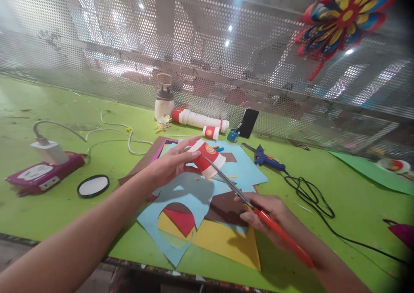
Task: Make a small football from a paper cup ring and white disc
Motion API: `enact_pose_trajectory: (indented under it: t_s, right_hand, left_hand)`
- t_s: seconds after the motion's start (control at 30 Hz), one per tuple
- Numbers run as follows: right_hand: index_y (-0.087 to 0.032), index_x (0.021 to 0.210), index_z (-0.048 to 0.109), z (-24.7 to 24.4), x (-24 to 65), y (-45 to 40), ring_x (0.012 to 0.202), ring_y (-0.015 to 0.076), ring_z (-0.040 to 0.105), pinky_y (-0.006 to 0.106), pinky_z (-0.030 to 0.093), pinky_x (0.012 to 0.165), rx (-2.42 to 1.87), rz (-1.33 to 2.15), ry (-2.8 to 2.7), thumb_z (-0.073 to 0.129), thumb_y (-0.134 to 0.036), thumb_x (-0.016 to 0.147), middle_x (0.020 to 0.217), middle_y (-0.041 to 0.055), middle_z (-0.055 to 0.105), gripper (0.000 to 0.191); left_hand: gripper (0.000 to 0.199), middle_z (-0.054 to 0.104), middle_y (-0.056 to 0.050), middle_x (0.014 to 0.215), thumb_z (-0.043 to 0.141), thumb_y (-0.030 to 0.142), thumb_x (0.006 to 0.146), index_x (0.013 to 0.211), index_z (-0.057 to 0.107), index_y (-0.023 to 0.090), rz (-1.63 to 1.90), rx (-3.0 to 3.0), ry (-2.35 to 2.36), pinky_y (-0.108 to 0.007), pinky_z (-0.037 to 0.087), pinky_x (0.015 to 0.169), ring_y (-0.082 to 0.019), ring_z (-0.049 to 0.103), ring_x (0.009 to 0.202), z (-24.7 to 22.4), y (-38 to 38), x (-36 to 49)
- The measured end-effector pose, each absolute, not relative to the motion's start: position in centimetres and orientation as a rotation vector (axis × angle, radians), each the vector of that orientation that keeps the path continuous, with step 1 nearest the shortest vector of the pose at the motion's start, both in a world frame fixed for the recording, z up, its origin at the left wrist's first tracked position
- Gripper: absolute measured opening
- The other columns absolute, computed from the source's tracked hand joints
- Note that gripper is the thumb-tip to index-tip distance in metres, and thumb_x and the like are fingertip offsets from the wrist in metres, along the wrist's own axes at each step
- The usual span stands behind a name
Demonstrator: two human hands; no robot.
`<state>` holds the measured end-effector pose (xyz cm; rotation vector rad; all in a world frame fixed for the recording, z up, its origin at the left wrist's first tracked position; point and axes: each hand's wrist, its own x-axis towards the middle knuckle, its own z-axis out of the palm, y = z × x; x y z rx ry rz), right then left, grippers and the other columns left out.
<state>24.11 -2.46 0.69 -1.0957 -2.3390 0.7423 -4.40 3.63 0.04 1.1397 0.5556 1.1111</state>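
Lighting: moderate, from above; white glare spots dot the grey perforated screen [126,47]; soft shadows cross the light-blue paper sheet [200,200]; right-hand corners darken; background blurs.

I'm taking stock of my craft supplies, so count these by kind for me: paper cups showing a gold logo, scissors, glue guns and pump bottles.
Gold-logo paper cups: 2, one in the left hand, one beyond it
Scissors: 1, in the right hand
Glue gun: 1
Pump bottle: 1
Total: 5
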Motion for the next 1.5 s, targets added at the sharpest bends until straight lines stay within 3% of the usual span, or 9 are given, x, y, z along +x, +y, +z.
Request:
enact_pose_trajectory:
  t_s: [0.27,0.47,0.6,0.7,0.8,1.0,1.1,1.27,1.5]
  right_hand:
    - [-0.015,0.104,0.071,1.9,24.0,-2.3,0.075,0.0169,0.061,0.025,0.050,0.068,-1.187,0.909,-2.378,0.053,-0.019,0.091,0.088,0.0056,0.069,0.023]
    - [-0.018,0.098,0.068,2.0,25.6,-1.0,0.072,0.0159,0.056,0.025,0.046,0.066,-1.194,0.868,-2.474,0.052,-0.010,0.086,0.082,0.0025,0.064,0.022]
    - [-0.018,0.092,0.065,2.3,26.9,-0.3,0.066,0.0141,0.052,0.022,0.043,0.059,-1.168,0.924,-2.501,0.055,-0.013,0.084,0.077,0.0005,0.061,0.014]
    - [-0.017,0.093,0.066,2.9,27.1,-0.3,0.067,0.0149,0.053,0.023,0.044,0.059,-1.150,0.935,-2.483,0.058,-0.019,0.084,0.079,0.0020,0.062,0.012]
    - [-0.018,0.095,0.068,3.4,26.6,-0.7,0.067,0.0158,0.053,0.025,0.046,0.061,-1.160,0.913,-2.409,0.056,-0.025,0.086,0.078,0.0024,0.062,0.016]
    - [-0.017,0.096,0.069,2.3,25.3,-1.3,0.061,0.0127,0.049,0.022,0.043,0.054,-1.226,0.943,-2.297,0.059,-0.020,0.083,0.072,0.0001,0.058,0.017]
    - [-0.017,0.094,0.069,1.6,25.3,-1.3,0.061,0.0133,0.053,0.021,0.044,0.054,-1.216,0.931,-2.259,0.057,-0.020,0.085,0.073,0.0006,0.062,0.015]
    - [-0.019,0.105,0.069,1.3,25.6,-1.0,0.074,0.0183,0.062,0.027,0.050,0.067,-1.253,0.752,-2.342,0.053,-0.012,0.084,0.086,0.0034,0.068,0.027]
    - [-0.019,0.123,0.063,0.4,26.2,-0.5,0.082,0.0211,0.065,0.031,0.053,0.076,-1.237,0.383,-2.431,0.053,-0.010,0.083,0.096,0.0077,0.067,0.042]
  left_hand:
    - [0.054,0.068,-0.014,0.115,0.083,0.032,0.072,0.117,0.059,0.014,1.057,1.408,0.758,-0.036,0.056,0.079,-0.026,0.066,0.099,0.6,4.5,-6.2]
    - [0.067,0.065,-0.011,0.125,0.082,0.027,0.072,0.133,0.053,0.026,1.033,1.459,0.793,-0.038,0.056,0.081,-0.028,0.065,0.108,0.4,4.4,-6.1]
    - [0.053,0.072,-0.009,0.110,0.084,0.026,0.069,0.118,0.065,0.020,1.107,1.422,0.829,-0.035,0.057,0.077,-0.025,0.069,0.096,0.5,4.7,-6.4]
    - [0.046,0.071,-0.005,0.102,0.083,0.028,0.072,0.112,0.062,0.019,1.239,1.366,0.862,-0.031,0.057,0.071,-0.017,0.068,0.082,0.6,5.0,-6.9]
    - [0.045,0.069,-0.003,0.097,0.083,0.028,0.072,0.108,0.057,0.019,1.296,1.319,0.856,-0.032,0.058,0.071,-0.017,0.067,0.081,0.6,5.1,-7.0]
    - [0.053,0.070,-0.005,0.110,0.076,0.033,0.080,0.127,0.056,0.025,1.248,1.286,0.794,-0.033,0.056,0.082,-0.018,0.068,0.091,0.1,4.5,-5.8]
    - [0.060,0.069,-0.007,0.115,0.079,0.034,0.076,0.130,0.056,0.023,1.226,1.296,0.813,-0.033,0.055,0.083,-0.019,0.067,0.093,0.1,4.2,-5.1]
    - [0.055,0.069,-0.006,0.100,0.088,0.029,0.065,0.110,0.060,0.016,1.264,1.320,0.919,-0.031,0.053,0.074,-0.018,0.067,0.082,0.4,3.9,-4.6]
    - [0.052,0.068,-0.003,0.092,0.086,0.032,0.066,0.109,0.059,0.018,1.315,1.470,1.032,-0.029,0.051,0.068,-0.017,0.065,0.079,0.5,4.0,-4.8]
